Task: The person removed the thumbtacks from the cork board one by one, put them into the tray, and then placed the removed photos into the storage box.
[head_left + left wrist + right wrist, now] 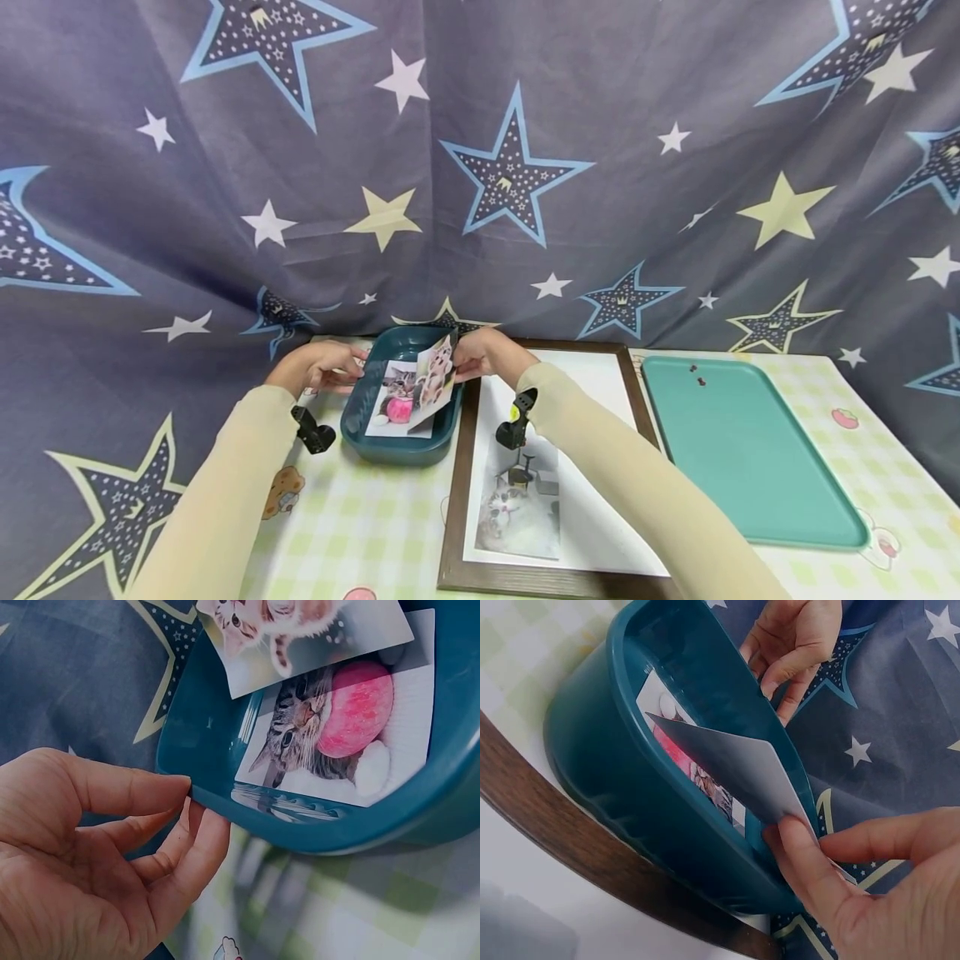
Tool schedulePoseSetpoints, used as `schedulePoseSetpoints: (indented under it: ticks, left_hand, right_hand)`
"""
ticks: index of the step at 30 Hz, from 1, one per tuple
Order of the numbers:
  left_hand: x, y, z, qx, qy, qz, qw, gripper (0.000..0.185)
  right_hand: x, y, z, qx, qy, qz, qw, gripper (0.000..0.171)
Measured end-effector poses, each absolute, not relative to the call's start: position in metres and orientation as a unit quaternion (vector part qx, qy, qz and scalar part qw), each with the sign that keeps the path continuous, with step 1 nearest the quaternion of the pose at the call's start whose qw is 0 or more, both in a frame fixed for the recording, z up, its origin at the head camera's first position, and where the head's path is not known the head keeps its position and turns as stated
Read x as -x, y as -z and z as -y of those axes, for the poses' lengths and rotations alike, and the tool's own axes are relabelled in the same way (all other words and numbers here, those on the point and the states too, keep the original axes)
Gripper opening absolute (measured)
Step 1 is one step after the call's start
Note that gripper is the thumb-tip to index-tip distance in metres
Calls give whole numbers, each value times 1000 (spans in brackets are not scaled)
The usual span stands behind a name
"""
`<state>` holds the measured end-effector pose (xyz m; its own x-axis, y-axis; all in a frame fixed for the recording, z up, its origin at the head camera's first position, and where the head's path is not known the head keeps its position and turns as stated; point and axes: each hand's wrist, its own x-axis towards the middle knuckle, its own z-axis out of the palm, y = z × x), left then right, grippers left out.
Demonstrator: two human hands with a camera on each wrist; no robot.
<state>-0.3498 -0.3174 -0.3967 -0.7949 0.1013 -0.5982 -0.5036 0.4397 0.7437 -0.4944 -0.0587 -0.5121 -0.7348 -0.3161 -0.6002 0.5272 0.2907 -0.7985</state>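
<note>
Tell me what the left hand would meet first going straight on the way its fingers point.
The dark teal tub: the left hand seems to pinch its rim, so the wall comes first. Beyond lies the cat photo with the pink ball, though depth is unclear.

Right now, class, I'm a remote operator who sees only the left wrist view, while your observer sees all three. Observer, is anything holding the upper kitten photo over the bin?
Observer: Yes, the right hand grips the upper photo near one edge.
Operator: What lies just to the right of the bin in the head view?
Observer: A brown frame around a white panel, with a greyish picture lying on the panel.
Operator: And farther right?
Observer: A turquoise tray, with two small dark red items near its far edge; I can't tell what they are.
</note>
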Motion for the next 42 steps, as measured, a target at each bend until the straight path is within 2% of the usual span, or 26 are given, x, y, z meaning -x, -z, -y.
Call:
schedulePoseSetpoints:
  ticks: [2, 4, 9, 12, 15, 19, 22, 24, 26, 30, 33, 37, 40, 42]
  left_hand:
    - [350, 397, 317, 128, -514, -795, 295, 66]
    - [349, 396, 317, 127, -514, -795, 296, 66]
    - [347, 394, 318, 125, -513, -796, 297, 65]
    - [346, 394, 319, 126, -512, -796, 297, 65]
    - [347, 395, 318, 125, -511, -796, 298, 65]
    - [347, 394, 317, 127, -509, -797, 299, 65]
    - [348, 394, 316, 128, -506, -799, 298, 64]
    - [348, 394, 316, 129, -504, -800, 297, 64]
    - [348, 394, 315, 128, -502, -802, 297, 64]
    - [348, 394, 315, 126, -503, -803, 296, 64]
    - [348, 394, 315, 124, -503, -803, 293, 64]
    - [346, 392, 314, 122, -500, -807, 290, 64]
    - [345, 391, 313, 121, -495, -809, 293, 63]
    - [346, 391, 313, 124, -493, -809, 296, 63]
  right_hand:
    - [480, 500, 59, -67, 590, -726, 347, 22]
    - [479, 502, 61, -67, 591, -726, 345, 22]
    - [524, 552, 67, -62, 613, -694, 373, 25]
    - [529, 560, 70, -60, 620, -688, 372, 26]
    - [501, 532, 72, -71, 610, -708, 349, 24]
    - [448, 477, 69, -75, 594, -728, 334, 22]
    - [446, 474, 69, -69, 597, -724, 339, 20]
    - [456, 484, 71, -67, 603, -720, 338, 21]
    - [466, 497, 76, -74, 601, -726, 325, 22]
    - [463, 495, 83, -91, 597, -739, 299, 27]
    - [446, 477, 82, -94, 606, -736, 288, 41]
    - [400, 427, 77, -95, 603, -743, 274, 56]
    - [379, 408, 80, -106, 586, -762, 257, 56]
    - [391, 423, 84, -111, 584, -761, 261, 53]
